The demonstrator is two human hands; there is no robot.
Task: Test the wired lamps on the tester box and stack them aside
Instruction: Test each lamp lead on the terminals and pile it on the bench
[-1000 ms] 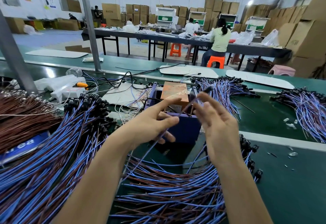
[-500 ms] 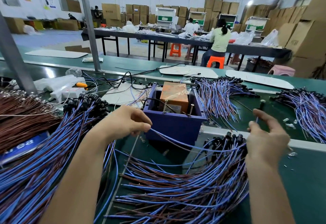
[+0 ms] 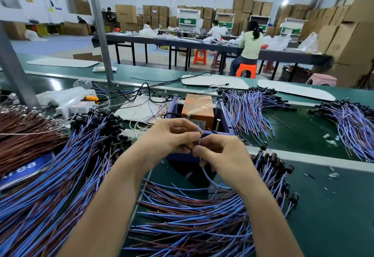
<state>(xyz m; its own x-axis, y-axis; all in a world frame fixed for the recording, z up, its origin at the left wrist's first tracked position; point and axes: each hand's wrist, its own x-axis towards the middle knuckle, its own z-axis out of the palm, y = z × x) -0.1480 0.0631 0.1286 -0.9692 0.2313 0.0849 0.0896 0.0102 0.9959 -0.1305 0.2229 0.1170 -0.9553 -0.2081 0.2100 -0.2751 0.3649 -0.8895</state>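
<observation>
Left hand and right hand pinch one blue wire together. Wire end points up. Tester box sits just behind, straight ahead.

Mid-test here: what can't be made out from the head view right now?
- Head view: lamp of the blue wire pinched by left hand and right hand, hidden behind the hands.
- Head view: tester box near wall, covered by both hands.
- Head view: label on the orange unit, too small to read.
- Head view: left wire pile, cut off by frame edges.
</observation>
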